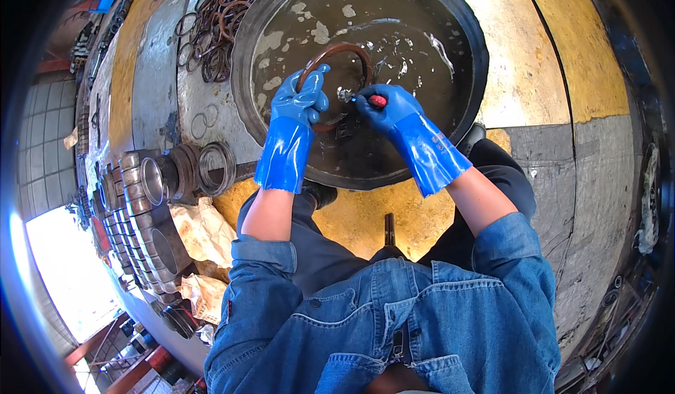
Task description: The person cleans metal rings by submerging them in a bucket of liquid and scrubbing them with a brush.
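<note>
Over a wide round dark tub of murky water, my left hand, in a long blue rubber glove, is closed on the left side of a brown ring. The ring is tilted, its lower part close to the water surface. My right hand, gloved the same way, is closed round a tool with a red handle. The handle's end points up toward me. The tool's working end lies near the right side of the ring and is too hidden to name. Patches of foam float on the water.
Left of the tub, a heap of brown and dark rings lies on the floor, with thin rings nearer. Stacked metal cylinders and crumpled brown paper stand closer on the left. My knees flank the tub's near edge.
</note>
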`<state>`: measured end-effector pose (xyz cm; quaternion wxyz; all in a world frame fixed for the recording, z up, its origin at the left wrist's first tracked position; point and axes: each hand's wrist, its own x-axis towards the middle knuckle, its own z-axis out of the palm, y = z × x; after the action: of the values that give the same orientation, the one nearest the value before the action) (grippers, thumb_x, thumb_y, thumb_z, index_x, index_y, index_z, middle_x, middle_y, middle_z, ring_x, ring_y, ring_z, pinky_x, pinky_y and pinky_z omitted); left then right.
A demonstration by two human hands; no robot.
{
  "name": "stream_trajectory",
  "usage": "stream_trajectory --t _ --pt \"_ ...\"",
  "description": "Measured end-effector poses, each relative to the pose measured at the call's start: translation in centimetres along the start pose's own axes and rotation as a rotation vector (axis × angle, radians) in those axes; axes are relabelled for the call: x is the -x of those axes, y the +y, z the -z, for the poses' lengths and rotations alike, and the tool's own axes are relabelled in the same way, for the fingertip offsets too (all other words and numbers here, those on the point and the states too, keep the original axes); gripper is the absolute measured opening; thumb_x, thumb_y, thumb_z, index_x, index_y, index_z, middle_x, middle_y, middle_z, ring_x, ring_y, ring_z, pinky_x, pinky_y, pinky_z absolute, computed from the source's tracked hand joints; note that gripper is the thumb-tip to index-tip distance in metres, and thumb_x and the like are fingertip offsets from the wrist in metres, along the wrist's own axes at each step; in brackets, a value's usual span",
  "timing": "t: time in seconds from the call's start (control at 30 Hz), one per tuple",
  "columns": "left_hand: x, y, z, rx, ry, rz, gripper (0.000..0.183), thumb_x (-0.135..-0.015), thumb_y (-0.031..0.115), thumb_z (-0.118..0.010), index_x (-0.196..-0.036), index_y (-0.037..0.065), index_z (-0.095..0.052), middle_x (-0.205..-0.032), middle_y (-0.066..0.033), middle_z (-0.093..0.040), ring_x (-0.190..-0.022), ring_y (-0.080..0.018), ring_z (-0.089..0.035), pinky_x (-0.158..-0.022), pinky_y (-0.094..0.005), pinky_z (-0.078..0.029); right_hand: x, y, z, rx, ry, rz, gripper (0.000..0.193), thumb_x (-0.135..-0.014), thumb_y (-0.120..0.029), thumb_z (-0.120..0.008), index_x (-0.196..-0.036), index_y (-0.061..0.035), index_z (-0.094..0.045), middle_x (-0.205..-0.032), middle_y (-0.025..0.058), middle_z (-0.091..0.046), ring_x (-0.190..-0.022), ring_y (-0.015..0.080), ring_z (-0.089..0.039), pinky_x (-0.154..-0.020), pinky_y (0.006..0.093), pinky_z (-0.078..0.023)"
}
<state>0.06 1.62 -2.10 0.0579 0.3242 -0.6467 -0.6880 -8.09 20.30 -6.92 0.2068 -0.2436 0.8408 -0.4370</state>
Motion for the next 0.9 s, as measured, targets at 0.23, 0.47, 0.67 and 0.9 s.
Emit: stream_trajectory --t 0.23,0.47,0.67,0.9 --pt "-0.5 -0.9 0.5 0.067 -0.022 -0.017 0.04 -0.103 0.029 -0.068 -0.132 0.002 -0.068 -0.064 0.0008 -0.06 -0.045 -0.0042 -0.042 -0.042 -0.0215 -0.031 1.3 -1.3 1.2 -1.15 -0.246 -0.297 0.033 -0.097 -0.025 -0.073 -0.112 0.0033 -0.074 -0.098 0.0149 -0.075 -0.078 0.0197 -0.071 -0.073 0.0296 -0.058" --pt "0.4 -0.1 0.2 0.032 -0.044 -0.074 0.04 -0.103 0.029 -0.068 -0.132 0.001 -0.068 -0.064 0.0011 -0.061 -0.046 -0.0038 -0.043 -0.043 -0.0204 -0.031 0.9 -1.6 1.8 -0.786 -0.3 -0.274 0.035 -0.095 -0.032 -0.07 -0.102 0.0014 -0.076 -0.089 0.0087 -0.074 -0.078 0.0146 -0.07 -0.074 0.0308 -0.057" --pt "0.9 0.9 -0.3 -0.043 -0.018 -0.02 0.038 -0.101 0.031 -0.07 -0.13 0.005 -0.07 -0.066 0.0013 -0.062 -0.049 -0.0041 -0.044 -0.045 -0.0198 -0.033 0.4 -1.4 0.6 0.218 0.04 0.072 0.024 -0.094 -0.034 -0.066 -0.105 -0.0149 -0.076 -0.102 0.0161 -0.075 -0.093 0.0401 -0.071 -0.082 0.0469 -0.058" --pt "0.1 0.4 1.6 -0.096 0.063 -0.018 0.036 -0.1 0.029 -0.071 -0.129 0.007 -0.07 -0.071 -0.0001 -0.065 -0.05 -0.0051 -0.048 -0.048 -0.0211 -0.037 -0.5 -0.3 3.9 0.096 0.207 -0.095 0.024 -0.09 -0.034 -0.066 -0.095 -0.0139 -0.077 -0.095 0.0183 -0.075 -0.091 0.0425 -0.071 -0.079 0.0484 -0.058"
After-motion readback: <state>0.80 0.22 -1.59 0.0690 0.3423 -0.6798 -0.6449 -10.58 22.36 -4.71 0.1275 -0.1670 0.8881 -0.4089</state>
